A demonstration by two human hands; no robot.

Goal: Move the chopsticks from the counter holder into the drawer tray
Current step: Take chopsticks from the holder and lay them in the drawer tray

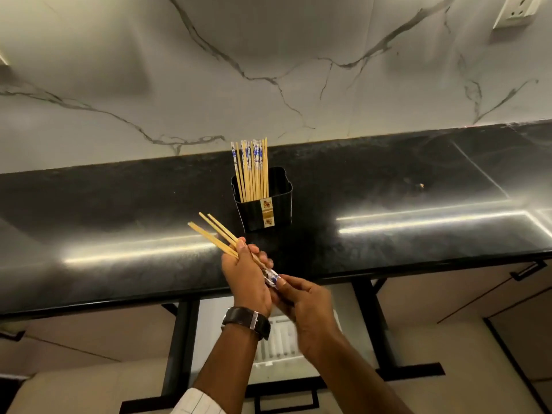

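Note:
A black square holder [270, 210] stands on the dark counter with several wooden chopsticks [252, 168] upright in it, their blue-and-white ends up. My left hand [246, 276], a dark watch on its wrist, is closed around a small bundle of chopsticks [213, 234] whose thin tips point up and to the left. My right hand [304, 303] pinches the patterned ends of that same bundle, just in front of the counter's edge. Below my hands a drawer stands open with a white tray [279, 339], mostly hidden by my arms.
The glossy black counter [388, 204] runs the full width, backed by a white marble wall. A wall socket [518, 8] sits at the top right. Beige cabinet fronts with black handles [527, 270] flank the open drawer.

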